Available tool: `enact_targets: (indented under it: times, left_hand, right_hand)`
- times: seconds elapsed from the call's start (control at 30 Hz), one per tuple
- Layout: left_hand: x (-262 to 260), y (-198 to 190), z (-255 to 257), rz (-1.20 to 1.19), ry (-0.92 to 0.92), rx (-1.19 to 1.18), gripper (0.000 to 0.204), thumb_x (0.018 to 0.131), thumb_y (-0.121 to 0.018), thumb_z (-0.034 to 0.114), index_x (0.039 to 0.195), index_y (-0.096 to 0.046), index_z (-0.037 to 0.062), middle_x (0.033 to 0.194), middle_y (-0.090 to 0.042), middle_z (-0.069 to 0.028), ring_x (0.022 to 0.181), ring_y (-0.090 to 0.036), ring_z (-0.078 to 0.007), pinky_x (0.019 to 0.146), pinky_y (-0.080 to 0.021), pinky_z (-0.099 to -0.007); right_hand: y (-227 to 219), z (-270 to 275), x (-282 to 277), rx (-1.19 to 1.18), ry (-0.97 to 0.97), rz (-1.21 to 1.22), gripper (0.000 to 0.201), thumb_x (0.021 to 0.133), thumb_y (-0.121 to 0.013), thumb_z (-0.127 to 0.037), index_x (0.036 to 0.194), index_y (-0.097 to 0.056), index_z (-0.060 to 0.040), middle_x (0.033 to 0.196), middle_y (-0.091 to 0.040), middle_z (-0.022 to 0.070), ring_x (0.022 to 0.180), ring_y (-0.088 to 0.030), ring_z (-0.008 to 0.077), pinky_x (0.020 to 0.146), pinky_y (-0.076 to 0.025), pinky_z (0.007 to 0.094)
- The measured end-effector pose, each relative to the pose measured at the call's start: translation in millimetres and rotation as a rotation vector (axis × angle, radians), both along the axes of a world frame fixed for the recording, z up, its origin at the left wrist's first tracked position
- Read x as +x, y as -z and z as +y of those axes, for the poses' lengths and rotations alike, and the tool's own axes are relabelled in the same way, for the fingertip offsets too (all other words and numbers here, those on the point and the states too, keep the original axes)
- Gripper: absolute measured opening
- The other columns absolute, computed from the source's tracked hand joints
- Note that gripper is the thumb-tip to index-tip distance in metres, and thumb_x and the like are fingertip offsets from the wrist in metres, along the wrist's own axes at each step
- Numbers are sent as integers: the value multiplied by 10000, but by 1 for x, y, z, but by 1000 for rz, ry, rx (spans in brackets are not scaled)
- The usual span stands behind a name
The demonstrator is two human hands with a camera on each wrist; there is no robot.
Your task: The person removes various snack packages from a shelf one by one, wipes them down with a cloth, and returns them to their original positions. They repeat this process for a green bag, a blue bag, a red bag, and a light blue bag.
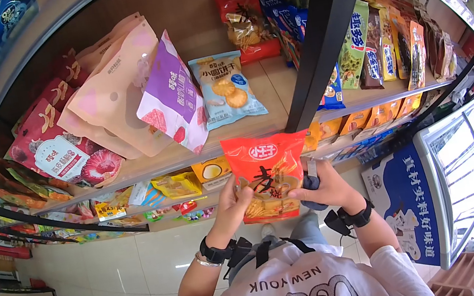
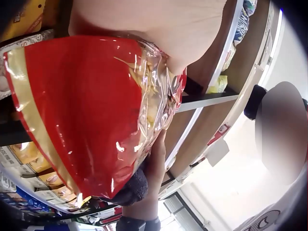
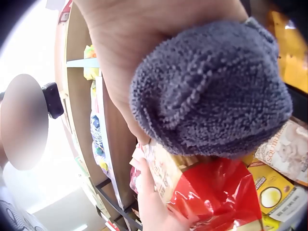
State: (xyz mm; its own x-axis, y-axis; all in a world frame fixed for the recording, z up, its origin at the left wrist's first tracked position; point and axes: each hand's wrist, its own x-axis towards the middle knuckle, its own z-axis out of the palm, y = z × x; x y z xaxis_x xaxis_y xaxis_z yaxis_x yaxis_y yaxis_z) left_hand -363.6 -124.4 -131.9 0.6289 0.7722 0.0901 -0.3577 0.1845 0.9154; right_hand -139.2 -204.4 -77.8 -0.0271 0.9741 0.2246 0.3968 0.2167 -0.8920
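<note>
Red snack bag [image 1: 268,174] (crackers inside) gripped by both hands, right hand [image 1: 325,186] w/ grey cloth [image 1: 312,184].

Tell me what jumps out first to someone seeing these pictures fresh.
A bright red snack bag held up in the middle by both hands: the left hand grips its side, while the right hand also clutches a grey cloth. Behind, on the wooden shelf, pink, purple and blue pouches lean.

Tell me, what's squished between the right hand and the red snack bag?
A dark grey cloth sits bunched in the right hand, pressed against the red snack bag. The right wrist view shows it best.
</note>
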Motion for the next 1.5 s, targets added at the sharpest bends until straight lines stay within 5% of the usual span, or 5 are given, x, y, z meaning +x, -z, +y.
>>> enact_targets:
  times: [0.4, 0.53, 0.97, 1.2, 1.5]
  left_hand:
    - [14, -9, -8, 178, -33, 56, 651, 793, -785, 42, 1340, -433, 11, 1247, -599, -87, 1087, -610, -138, 934, -506, -302]
    - [16, 13, -14, 183, -18, 190, 559, 820, -752, 40, 1310, -484, 34, 1207, -622, -66, 1071, -606, -124, 907, -503, -289]
    - [15, -2, -23, 326, 6, 318, 436, 806, -776, 143, 1159, -571, -10, 1001, -685, -70, 910, -641, -96, 799, -512, -269]
    - [17, 4, -17, 298, -83, 466, 430, 779, -769, 133, 1149, -595, 0, 872, -704, -76, 738, -659, -116, 667, -514, -284]
    - [15, 5, -23, 257, -30, 244, 523, 812, -728, 59, 1288, -523, -7, 1165, -659, -97, 1052, -620, -160, 922, -488, -327]
  right_hand:
    - [-17, -12, -28, 345, 567, -186, 415, 780, -746, -109, 1131, -551, -7, 1066, -586, 192, 919, -600, 319, 819, -480, 386]
    - [-1, -12, -65, 454, 100, -648, 443, 668, -719, -42, 1087, -579, -9, 1106, -558, 153, 1008, -546, 341, 851, -474, 437]
    - [-27, 20, -45, 553, 475, -668, 366, 651, -714, -2, 1009, -656, -50, 967, -640, 124, 843, -609, 298, 748, -505, 410]
    - [-14, 4, -59, 553, 220, -544, 332, 634, -690, 32, 954, -651, -48, 963, -648, 114, 818, -603, 316, 728, -501, 408]
    - [-2, -4, -48, 581, 296, -647, 368, 623, -719, -34, 986, -666, -60, 1008, -624, 82, 849, -597, 285, 770, -523, 391]
